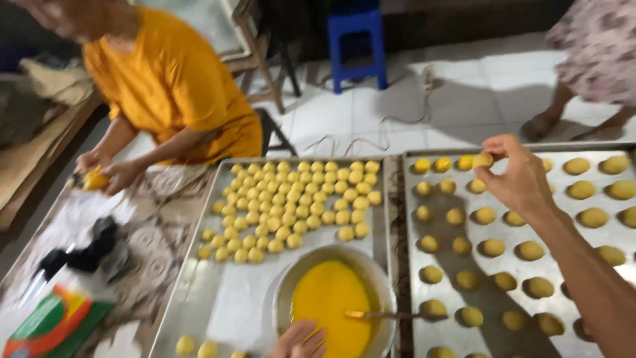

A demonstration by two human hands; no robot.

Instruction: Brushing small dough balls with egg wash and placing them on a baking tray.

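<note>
— What does the grip look like?

— The right hand (pixel 520 179) pinches a small yellow dough ball (pixel 483 160) between thumb and fingertips, closed snugly on it, above the far left part of the right tray (pixel 407 278). The ball is round, so it has no long axis and points nowhere that can be told.

— And the other hand?

— The left hand (pixel 301 339) shows only partly at the near edge, fingers curled on the near rim of the metal bowl (pixel 381 278) of yellow egg wash; whether it grips the rim is unclear.

— Where does the bowl sit?

— At the near right corner of the left tray (pixel 218 311). A brush (pixel 391 315) lies across its right rim, long axis left to right, bristle end in the wash, handle pointing to the right tray.

— What else?

— Close rows of balls (pixel 298 202) fill the left tray's far half; glazed balls (pixel 493 247) stand spaced on the right tray. A person in an orange shirt (pixel 165 79) works dough at the table's far left.
</note>
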